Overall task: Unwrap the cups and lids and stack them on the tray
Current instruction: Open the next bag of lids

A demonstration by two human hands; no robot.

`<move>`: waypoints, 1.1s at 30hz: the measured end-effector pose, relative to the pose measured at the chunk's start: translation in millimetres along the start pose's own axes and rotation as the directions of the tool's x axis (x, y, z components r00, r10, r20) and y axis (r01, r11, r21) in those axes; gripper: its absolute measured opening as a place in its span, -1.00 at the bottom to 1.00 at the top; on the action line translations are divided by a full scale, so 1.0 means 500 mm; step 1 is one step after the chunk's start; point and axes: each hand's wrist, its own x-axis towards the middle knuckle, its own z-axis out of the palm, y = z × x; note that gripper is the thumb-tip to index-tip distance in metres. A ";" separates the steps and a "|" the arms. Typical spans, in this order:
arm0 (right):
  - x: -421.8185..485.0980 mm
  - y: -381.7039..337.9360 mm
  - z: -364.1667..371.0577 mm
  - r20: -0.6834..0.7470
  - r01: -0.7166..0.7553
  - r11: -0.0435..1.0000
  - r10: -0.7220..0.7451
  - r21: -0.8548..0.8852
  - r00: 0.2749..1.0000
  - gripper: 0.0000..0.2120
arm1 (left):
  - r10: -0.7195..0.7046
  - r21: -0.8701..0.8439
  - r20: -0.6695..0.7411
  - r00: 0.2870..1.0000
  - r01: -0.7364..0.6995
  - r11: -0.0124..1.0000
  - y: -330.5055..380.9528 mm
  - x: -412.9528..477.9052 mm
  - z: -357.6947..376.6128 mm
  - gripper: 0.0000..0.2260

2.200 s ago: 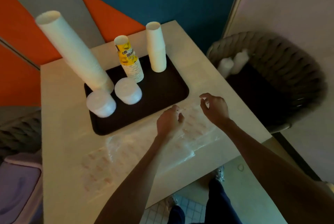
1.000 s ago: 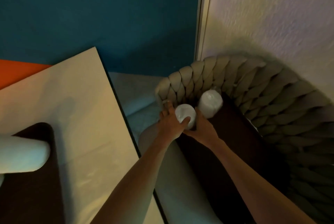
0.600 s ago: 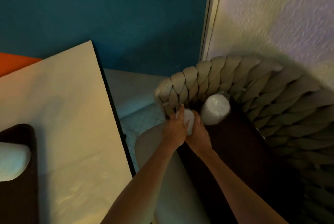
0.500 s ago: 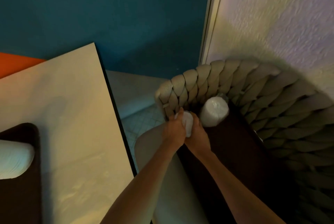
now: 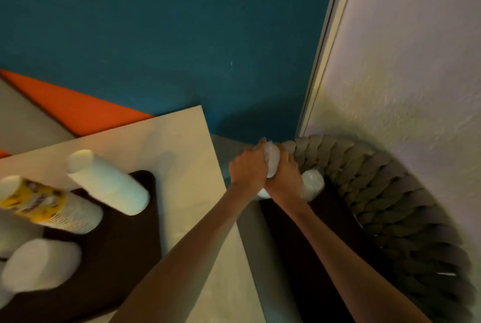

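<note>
My left hand (image 5: 248,170) and my right hand (image 5: 285,174) are both closed around a white plastic-wrapped roll of lids (image 5: 271,160), held upright above the chair's rim. A second wrapped roll (image 5: 312,183) lies on the chair seat just right of my right hand. On the table at the left, the dark tray (image 5: 125,252) carries a white cup stack (image 5: 106,182), a yellow printed cup stack (image 5: 49,205) and a white lid stack (image 5: 39,265).
A woven grey chair (image 5: 385,192) with a dark seat stands right of the beige table (image 5: 187,166). A narrow gap of floor separates them. A teal wall rises behind and a white wall at the right.
Both hands left the wrapper on the table, reached into the chair and took hold of one wrapped roll. Now they have raised it off the seat, toward the table.
</note>
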 end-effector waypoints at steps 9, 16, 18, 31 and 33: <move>-0.145 -0.273 -0.012 0.081 0.209 0.974 -0.217 0.092 0.973 -0.29 | -0.074 -0.002 -0.149 0.986 0.074 0.997 -0.183 -0.203 -0.211 -0.63; -0.287 -0.415 0.113 0.177 0.271 0.961 -0.276 0.048 0.945 -0.26 | -0.192 -0.108 -0.156 0.969 0.177 0.978 -0.369 -0.360 -0.241 -0.62; -0.316 -0.448 0.156 0.206 0.238 0.968 -0.249 0.080 0.946 -0.25 | -0.236 -0.121 -0.130 0.963 0.221 0.968 -0.429 -0.392 -0.236 -0.60; -0.393 -0.538 0.315 0.420 0.144 0.981 -0.186 0.129 0.888 -0.27 | -0.174 0.034 -0.032 0.984 0.176 0.984 -0.619 -0.474 -0.194 -0.60; -0.395 -0.544 0.318 0.418 0.147 0.982 -0.185 0.122 0.889 -0.25 | -0.172 -0.002 -0.032 0.985 0.172 0.985 -0.630 -0.472 -0.190 -0.59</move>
